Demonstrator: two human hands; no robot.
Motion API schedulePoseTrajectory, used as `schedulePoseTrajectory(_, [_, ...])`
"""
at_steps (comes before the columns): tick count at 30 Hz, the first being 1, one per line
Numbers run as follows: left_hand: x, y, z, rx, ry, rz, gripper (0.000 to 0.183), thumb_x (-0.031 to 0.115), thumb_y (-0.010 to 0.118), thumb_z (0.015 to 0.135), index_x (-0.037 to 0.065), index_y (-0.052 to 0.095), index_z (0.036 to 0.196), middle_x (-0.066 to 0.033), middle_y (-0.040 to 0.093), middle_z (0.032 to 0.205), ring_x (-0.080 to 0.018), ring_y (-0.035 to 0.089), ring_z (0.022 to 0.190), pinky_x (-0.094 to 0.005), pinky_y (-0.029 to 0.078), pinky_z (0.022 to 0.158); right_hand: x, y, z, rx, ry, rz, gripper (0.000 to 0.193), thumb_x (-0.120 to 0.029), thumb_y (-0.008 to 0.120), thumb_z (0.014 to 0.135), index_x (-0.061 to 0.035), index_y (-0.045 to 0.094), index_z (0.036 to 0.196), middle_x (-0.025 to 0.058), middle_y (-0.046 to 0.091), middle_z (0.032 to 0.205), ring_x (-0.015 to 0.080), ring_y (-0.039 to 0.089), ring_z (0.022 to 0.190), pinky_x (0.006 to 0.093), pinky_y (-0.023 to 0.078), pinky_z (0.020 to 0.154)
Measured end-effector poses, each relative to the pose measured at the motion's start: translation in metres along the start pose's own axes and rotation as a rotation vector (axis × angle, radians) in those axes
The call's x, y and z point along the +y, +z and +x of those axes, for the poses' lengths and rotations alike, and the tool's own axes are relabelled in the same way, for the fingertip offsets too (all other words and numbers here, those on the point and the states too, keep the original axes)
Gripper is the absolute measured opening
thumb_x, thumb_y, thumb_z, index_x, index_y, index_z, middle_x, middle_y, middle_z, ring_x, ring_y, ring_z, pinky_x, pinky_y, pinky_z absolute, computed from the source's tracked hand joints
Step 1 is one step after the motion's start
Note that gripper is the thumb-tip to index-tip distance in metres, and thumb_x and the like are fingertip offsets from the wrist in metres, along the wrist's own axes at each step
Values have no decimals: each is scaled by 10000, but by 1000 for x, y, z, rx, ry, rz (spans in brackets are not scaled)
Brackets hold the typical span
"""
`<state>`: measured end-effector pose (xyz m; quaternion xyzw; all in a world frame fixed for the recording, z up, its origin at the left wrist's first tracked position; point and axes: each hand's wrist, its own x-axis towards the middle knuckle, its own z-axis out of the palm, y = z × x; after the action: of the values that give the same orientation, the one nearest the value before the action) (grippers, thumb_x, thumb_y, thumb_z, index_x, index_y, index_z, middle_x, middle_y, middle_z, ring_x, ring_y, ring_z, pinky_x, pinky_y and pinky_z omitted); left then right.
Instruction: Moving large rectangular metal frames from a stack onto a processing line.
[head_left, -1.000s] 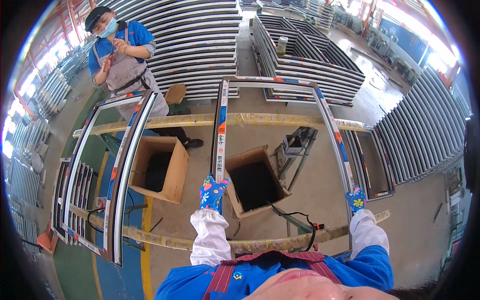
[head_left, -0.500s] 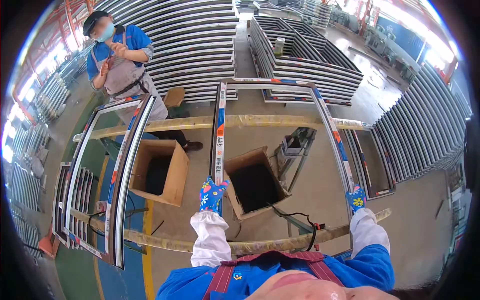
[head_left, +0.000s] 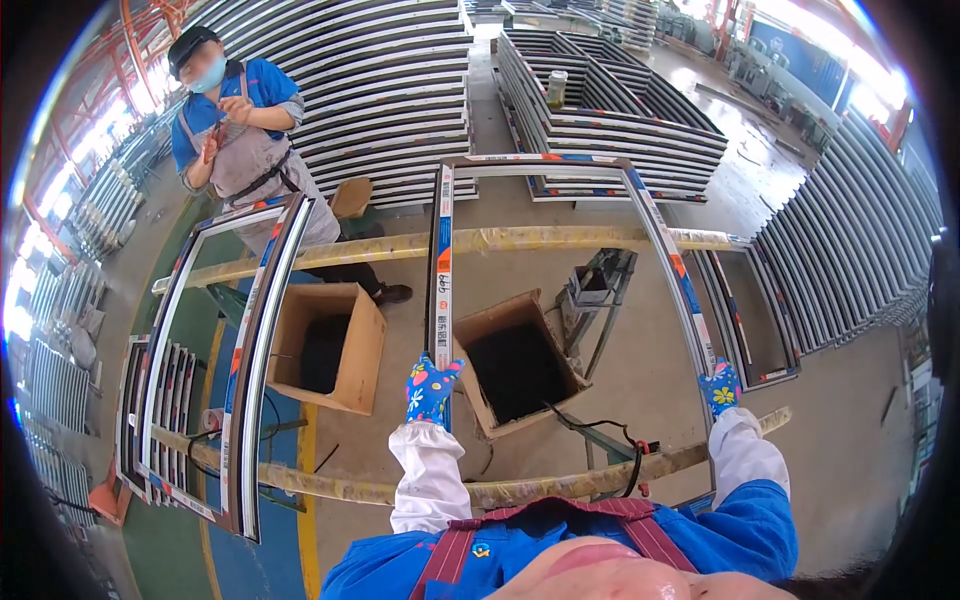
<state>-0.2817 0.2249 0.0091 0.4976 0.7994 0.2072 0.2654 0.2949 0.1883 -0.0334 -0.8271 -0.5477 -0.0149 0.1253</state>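
Note:
Before me a large rectangular window frame [head_left: 444,265], dark and silver with coloured labels, lies across two wrapped rails. My left hand [head_left: 430,388], in a blue flowered glove, is closed on its left bar. On the right bar, my right hand [head_left: 720,388] grips in a matching glove. Both white-sleeved arms reach forward and apart. The far rail [head_left: 540,239] and the near rail [head_left: 500,493] are bound in yellowish wrapping. A second frame [head_left: 240,350] rests on the rails to the left, apart from my hands.
Two open cardboard boxes [head_left: 362,362] stand below the rails. A co-worker [head_left: 245,150] stands at the far left, hands raised together. Stacked frames [head_left: 640,150] rise behind, with a jar [head_left: 557,88] on them. More frames [head_left: 840,240] lean at right. A black cable [head_left: 600,425] hangs by the near rail.
The whole view has shifted slightly. Both my hands stay on the window frame's side bars. The co-worker's head and hands have moved a little.

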Motion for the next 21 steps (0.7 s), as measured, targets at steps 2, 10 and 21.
schedulePoseTrajectory(2, [1, 0, 0, -2, 0, 13, 783, 522, 636, 707, -45, 449, 1213, -226, 561, 1098, -351, 550, 1019, -408, 442, 870, -1, -1, -1, 13, 3, -2, 443, -291, 656, 668, -4, 570, 993, 216, 610, 887, 376, 582, 844, 434, 474, 727])
schedulePoseTrajectory(10, [-1, 0, -1, -14, -7, -47, 773, 515, 637, 712, -56, 459, 1201, -231, 564, 1089, -360, 550, 1012, -406, 443, 864, -18, -15, -6, 6, 26, -30, 421, -287, 662, 668, 4, 569, 957, 228, 603, 872, 383, 577, 820, 446, 468, 692])
schedulePoseTrajectory(21, [-5, 4, 2, 61, 43, -23, 741, 576, 616, 701, -27, 525, 1121, -201, 613, 1013, -353, 577, 952, -412, 455, 821, -12, -9, -5, 90, -42, -12, 392, -290, 648, 666, -9, 567, 928, 217, 610, 847, 381, 582, 796, 446, 471, 685])
